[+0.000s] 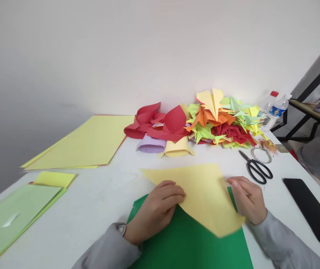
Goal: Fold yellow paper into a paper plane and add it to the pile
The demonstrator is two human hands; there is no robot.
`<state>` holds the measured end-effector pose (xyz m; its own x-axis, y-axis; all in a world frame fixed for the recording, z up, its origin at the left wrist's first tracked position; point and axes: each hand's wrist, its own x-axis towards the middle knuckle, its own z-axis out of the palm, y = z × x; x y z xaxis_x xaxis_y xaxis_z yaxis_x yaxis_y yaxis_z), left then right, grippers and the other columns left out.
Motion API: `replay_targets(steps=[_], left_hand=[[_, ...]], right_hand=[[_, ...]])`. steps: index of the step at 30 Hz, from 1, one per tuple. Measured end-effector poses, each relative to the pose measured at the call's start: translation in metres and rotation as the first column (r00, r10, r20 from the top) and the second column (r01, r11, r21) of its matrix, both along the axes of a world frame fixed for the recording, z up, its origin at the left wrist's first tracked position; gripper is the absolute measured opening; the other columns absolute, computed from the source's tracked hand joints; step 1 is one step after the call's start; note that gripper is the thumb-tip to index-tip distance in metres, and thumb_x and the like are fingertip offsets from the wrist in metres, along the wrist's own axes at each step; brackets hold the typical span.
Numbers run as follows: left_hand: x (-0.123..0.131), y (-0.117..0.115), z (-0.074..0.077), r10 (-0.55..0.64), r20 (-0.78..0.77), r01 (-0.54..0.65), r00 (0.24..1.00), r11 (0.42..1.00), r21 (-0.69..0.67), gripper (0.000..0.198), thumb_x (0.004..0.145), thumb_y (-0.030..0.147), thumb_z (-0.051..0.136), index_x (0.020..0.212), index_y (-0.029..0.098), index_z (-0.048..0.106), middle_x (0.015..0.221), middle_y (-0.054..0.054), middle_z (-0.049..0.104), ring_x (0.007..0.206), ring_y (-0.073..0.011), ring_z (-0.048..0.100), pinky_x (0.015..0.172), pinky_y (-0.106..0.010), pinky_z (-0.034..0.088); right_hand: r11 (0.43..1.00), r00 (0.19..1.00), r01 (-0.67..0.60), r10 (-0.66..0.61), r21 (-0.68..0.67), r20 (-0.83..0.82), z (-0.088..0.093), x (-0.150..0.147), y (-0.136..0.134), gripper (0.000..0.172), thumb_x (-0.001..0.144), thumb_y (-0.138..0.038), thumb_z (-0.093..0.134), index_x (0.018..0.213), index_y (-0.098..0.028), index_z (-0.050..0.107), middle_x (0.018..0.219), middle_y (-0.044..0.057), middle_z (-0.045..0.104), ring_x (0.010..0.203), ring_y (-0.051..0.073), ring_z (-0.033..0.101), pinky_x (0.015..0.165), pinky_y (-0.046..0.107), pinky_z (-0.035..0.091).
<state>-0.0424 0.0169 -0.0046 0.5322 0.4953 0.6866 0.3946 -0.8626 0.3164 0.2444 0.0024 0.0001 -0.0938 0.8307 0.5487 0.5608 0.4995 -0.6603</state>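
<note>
A sheet of pale yellow paper (202, 194) with a pointed left corner is raised over a green sheet (190, 246) on the white table. My left hand (158, 209) is closed on the yellow paper's lower left edge, with the fingers on top and the thumb mostly hidden. Just beyond the paper's right edge, my right hand (246, 198) is closed with thumb and forefinger together. Whatever it pinches, if anything, is too small to make out. Black-handled scissors (257, 168) and a roll of clear tape (261, 155) lie past my right hand.
Large yellow sheets (87, 142) and a packet of green paper (17, 216) lie left. Rolled red paper shapes (174, 123) and a heap of folded paper planes (218, 119) stand by the wall. Bottles (276, 110) and a black phone-like slab (311, 211) are right.
</note>
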Motion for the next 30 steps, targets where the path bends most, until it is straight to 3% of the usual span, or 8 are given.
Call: replay_targets(steps=[3, 5, 9, 13, 19, 23, 27, 30], left_hand=[[0.0, -0.005, 0.003, -0.041, 0.015, 0.042, 0.999, 0.992, -0.123, 0.032, 0.078, -0.005, 0.041, 0.083, 0.02, 0.061, 0.088, -0.002, 0.072, 0.088, -0.0134, 0.068, 0.098, -0.039, 0.048], [0.0, -0.008, 0.005, -0.042, -0.032, 0.034, 0.999, 0.98, -0.197, 0.034, 0.075, -0.006, 0.042, 0.075, 0.02, 0.063, 0.103, -0.004, 0.072, 0.107, -0.0176, 0.064, 0.108, -0.047, 0.04], [0.0, -0.011, 0.003, -0.007, -0.158, -0.036, 0.987, 0.962, -0.271, 0.041, 0.073, -0.009, 0.044, 0.069, 0.023, 0.07, 0.143, -0.004, 0.048, 0.138, -0.0269, 0.036, 0.112, -0.06, 0.026], [0.0, -0.007, -0.005, 0.032, -0.224, -0.085, 0.974, 0.968, -0.234, 0.044, 0.079, -0.007, 0.045, 0.083, 0.027, 0.074, 0.153, -0.003, 0.033, 0.143, -0.0291, 0.023, 0.11, -0.065, 0.024], [0.0, -0.006, -0.01, 0.156, -0.213, -0.184, 0.964, 0.976, -0.118, 0.04, 0.088, -0.001, 0.039, 0.104, 0.023, 0.067, 0.143, -0.012, 0.047, 0.139, -0.0283, 0.034, 0.108, -0.061, 0.034], [0.002, -0.015, 0.0, -0.065, -0.202, 0.018, 0.977, 0.974, -0.227, 0.018, 0.087, 0.022, 0.06, 0.105, 0.021, 0.063, 0.136, -0.013, 0.053, 0.135, -0.0266, 0.039, 0.106, -0.047, 0.043], [0.009, -0.028, 0.01, -0.267, -0.322, 0.153, 0.908, 0.928, -0.339, 0.074, 0.065, 0.057, 0.077, 0.125, 0.021, 0.053, 0.145, -0.017, 0.043, 0.138, -0.0354, 0.033, 0.112, -0.058, 0.029], [0.015, -0.034, 0.016, -0.311, -0.43, 0.134, 0.848, 0.909, -0.394, 0.087, 0.056, 0.059, 0.079, 0.129, 0.021, 0.05, 0.147, -0.019, 0.039, 0.137, -0.0403, 0.031, 0.111, -0.063, 0.023]], right_hand=[[0.995, 0.998, 0.038, -0.042, -0.093, -0.046, -0.004, 0.0, 0.005, 0.024, 0.093, -0.031, 0.051, 0.087, -0.019, 0.071, 0.088, 0.008, 0.073, 0.082, 0.02, 0.069, 0.074, 0.032, 0.056], [0.995, 1.0, 0.011, -0.013, -0.099, -0.022, -0.005, -0.001, 0.006, 0.022, 0.092, -0.033, 0.054, 0.092, -0.02, 0.071, 0.093, 0.009, 0.073, 0.085, 0.021, 0.069, 0.077, 0.033, 0.056], [0.982, 0.972, -0.19, 0.188, 0.0, 0.14, -0.005, -0.004, 0.005, 0.024, 0.09, -0.027, 0.056, 0.111, -0.021, 0.066, 0.108, 0.01, 0.071, 0.103, 0.022, 0.064, 0.088, 0.038, 0.053], [0.933, 0.843, -0.36, 0.332, -0.014, 0.424, -0.008, -0.008, 0.0, 0.027, 0.089, -0.028, 0.057, 0.114, -0.02, 0.063, 0.118, 0.011, 0.067, 0.117, 0.024, 0.056, 0.095, 0.042, 0.047], [0.963, 0.762, -0.262, 0.161, 0.071, 0.627, -0.008, -0.009, -0.003, 0.022, 0.089, -0.028, 0.057, 0.107, -0.018, 0.064, 0.107, 0.011, 0.071, 0.098, 0.024, 0.062, 0.087, 0.043, 0.043], [0.983, 0.741, -0.149, 0.039, 0.108, 0.67, -0.004, -0.007, -0.001, 0.02, 0.087, -0.028, 0.06, 0.102, -0.016, 0.065, 0.1, 0.01, 0.071, 0.086, 0.025, 0.061, 0.079, 0.043, 0.043], [0.983, 0.788, -0.118, 0.009, 0.137, 0.615, -0.007, -0.004, 0.004, 0.018, 0.089, -0.025, 0.057, 0.103, -0.017, 0.066, 0.106, 0.011, 0.069, 0.097, 0.027, 0.06, 0.083, 0.044, 0.046], [0.971, 0.859, -0.153, 0.04, 0.182, 0.51, -0.007, -0.003, 0.006, 0.022, 0.092, -0.019, 0.052, 0.11, -0.017, 0.063, 0.115, 0.012, 0.066, 0.107, 0.024, 0.058, 0.09, 0.043, 0.047]])
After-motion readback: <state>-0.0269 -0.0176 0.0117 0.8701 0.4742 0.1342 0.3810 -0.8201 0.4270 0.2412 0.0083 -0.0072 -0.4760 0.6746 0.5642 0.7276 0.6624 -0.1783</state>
